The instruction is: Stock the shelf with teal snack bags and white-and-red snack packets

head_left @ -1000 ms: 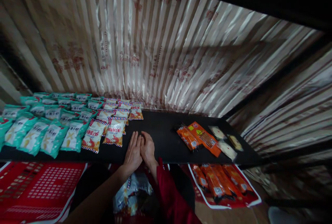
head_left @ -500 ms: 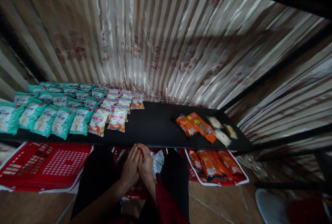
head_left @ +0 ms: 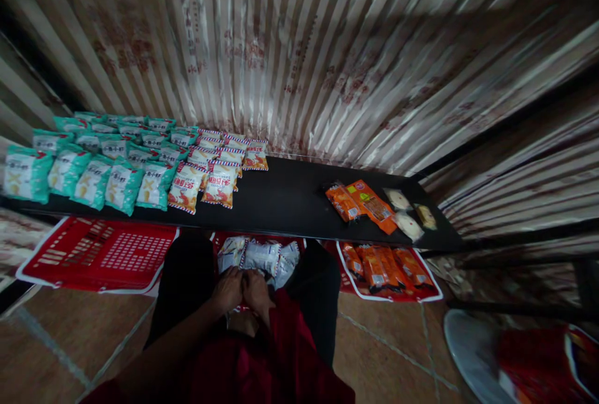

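Two bare hands sit side by side, touching, just below the near edge of the table (head_left: 290, 198), at the middle of its length. The left hand (head_left: 228, 290) and the right hand (head_left: 256, 288) have their fingers partly bent and their backs upward, at the near side of the silvery packets (head_left: 261, 257); the fingertips are too dark to tell how far open either grip is, or whether it has hold of anything. Those packets lie in the middle basket (head_left: 214, 243), between the person's knees and low in front of the table.

On the table's left part stand rows of teal snack bags (head_left: 154, 184), leaning back slightly, and beside them, nearer the table's middle, several red-and-white snack bags (head_left: 219, 184) with striped edges. Two orange packets (head_left: 372, 204) lie overlapping on the table's right part, with three small pale packets (head_left: 408, 226) farther right, toward the table's end.

Below the table's near edge, the left basket (head_left: 135, 251), red with a white rim, is to the left of the knees, and the right basket (head_left: 397, 299) holds more orange-and-black packets (head_left: 377, 267). Behind the table hangs a striped, creased covering (head_left: 276, 61) with reddish prints; tiled floor (head_left: 379, 360) shows in front of it.
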`<state>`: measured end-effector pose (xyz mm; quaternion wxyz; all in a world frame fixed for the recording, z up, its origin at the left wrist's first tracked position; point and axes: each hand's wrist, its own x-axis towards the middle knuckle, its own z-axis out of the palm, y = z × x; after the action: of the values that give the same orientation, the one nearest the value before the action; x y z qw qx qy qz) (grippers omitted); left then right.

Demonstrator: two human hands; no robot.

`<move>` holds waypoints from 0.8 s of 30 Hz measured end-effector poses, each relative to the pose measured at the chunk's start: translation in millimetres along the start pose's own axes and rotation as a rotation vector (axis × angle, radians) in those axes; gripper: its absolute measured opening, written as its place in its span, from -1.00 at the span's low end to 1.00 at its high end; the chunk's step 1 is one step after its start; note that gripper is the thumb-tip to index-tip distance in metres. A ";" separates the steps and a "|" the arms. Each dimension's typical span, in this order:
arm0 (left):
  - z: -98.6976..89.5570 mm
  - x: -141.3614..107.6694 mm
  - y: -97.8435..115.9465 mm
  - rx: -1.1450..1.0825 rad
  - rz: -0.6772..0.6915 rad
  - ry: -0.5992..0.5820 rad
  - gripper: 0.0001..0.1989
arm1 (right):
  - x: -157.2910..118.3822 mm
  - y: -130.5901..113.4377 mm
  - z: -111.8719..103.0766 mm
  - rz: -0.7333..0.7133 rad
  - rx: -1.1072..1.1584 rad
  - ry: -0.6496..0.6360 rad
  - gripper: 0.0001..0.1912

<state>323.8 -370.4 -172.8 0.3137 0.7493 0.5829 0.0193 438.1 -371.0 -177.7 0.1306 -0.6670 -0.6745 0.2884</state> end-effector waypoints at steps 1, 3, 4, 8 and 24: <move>1.1 0.1 0.0 -0.010 0.001 -0.013 -0.56 | -2.2 2.1 2.9 0.002 0.005 -0.014 -0.68; 2.7 0.7 0.5 -0.028 -0.005 -0.019 -0.55 | -4.9 5.8 5.0 -0.009 0.034 0.033 -0.66; 3.3 1.0 0.7 -0.038 -0.009 -0.019 -0.56 | -5.2 7.7 4.2 -0.020 0.060 0.093 -0.64; 3.4 3.4 1.1 -0.088 -0.032 -0.002 -0.57 | 3.4 18.0 -8.0 -0.026 0.128 0.403 -0.60; 15.4 34.8 -8.0 -0.580 -0.243 0.053 -0.47 | 43.3 40.5 -33.7 0.103 -0.029 0.372 -0.47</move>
<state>334.1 -345.6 -200.8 0.4989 0.5526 0.6465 0.1665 487.1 -323.7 -182.6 0.2287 -0.7441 -0.6078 0.1568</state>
